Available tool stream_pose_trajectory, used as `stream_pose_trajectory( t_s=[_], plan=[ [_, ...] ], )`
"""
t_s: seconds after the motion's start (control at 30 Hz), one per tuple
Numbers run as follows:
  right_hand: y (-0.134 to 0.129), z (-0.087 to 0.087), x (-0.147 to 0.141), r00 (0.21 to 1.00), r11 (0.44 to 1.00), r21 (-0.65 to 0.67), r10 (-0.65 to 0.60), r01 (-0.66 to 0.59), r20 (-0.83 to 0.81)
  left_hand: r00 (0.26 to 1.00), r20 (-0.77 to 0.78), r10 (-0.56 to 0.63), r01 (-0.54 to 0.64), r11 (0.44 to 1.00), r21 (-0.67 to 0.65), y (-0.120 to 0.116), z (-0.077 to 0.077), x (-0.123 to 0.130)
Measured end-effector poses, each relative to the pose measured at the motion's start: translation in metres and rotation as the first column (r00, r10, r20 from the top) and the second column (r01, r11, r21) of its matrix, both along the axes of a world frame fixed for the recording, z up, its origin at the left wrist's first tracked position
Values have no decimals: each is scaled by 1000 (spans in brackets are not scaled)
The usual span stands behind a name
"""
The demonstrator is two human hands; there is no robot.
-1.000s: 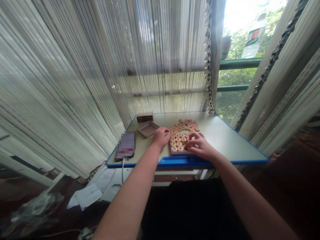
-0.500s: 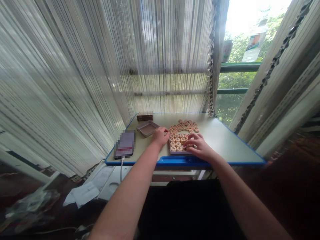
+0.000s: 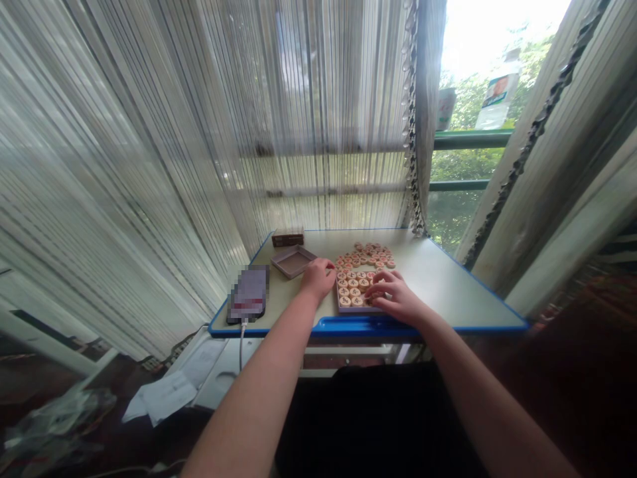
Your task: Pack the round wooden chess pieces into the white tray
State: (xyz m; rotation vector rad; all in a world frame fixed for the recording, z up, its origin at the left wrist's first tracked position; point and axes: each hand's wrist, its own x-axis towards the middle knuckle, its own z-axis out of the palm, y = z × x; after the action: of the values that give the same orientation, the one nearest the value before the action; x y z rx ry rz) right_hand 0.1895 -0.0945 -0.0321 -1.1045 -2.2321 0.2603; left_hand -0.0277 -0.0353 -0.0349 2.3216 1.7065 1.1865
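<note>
A shallow tray-like box [image 3: 340, 309] holds rows of round Chinese chess pieces [image 3: 353, 292] with dark and red characters on top. My left hand [image 3: 317, 279] is closed at the box's far left corner, thumb and bent fingers against its edge. Over the right part of the box, my right hand [image 3: 398, 297] curls its fingers down onto a piece among the others. The palm and fingers hide the pieces beneath it. Behind the box, more loose pieces [image 3: 371, 253] with reddish characters lie scattered on the table.
An open box lid [image 3: 294, 261] lies left of my left hand, with a small dark box [image 3: 288, 237] behind it. A phone [image 3: 249, 292] with a white cable [image 3: 241, 345] rests on the table's [image 3: 448, 292] left side. Curtains [image 3: 318, 119] hang behind the table.
My right fingers have shifted slightly over the pieces in the box. My left hand stays at the box's edge. The camera view has tilted a little upward.
</note>
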Motion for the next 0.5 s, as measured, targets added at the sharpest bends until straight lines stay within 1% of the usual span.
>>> stream_pose_trajectory(
  t_s=[0.3,0.4,0.5],
  plan=[
    [-1,0,-1,1000,1000,11,6,-6,-12,1000,-11,-3,3,1000,-13,2,-2,0],
    [-1,-1,-1,1000,1000,22,7,-6,-24,999,46,19,-17,999,-32,7,-1,-1],
    [-2,0,0,999,1000,29,8,-7,-46,991,118,63,-56,997,-57,12,8,-1]
  ],
)
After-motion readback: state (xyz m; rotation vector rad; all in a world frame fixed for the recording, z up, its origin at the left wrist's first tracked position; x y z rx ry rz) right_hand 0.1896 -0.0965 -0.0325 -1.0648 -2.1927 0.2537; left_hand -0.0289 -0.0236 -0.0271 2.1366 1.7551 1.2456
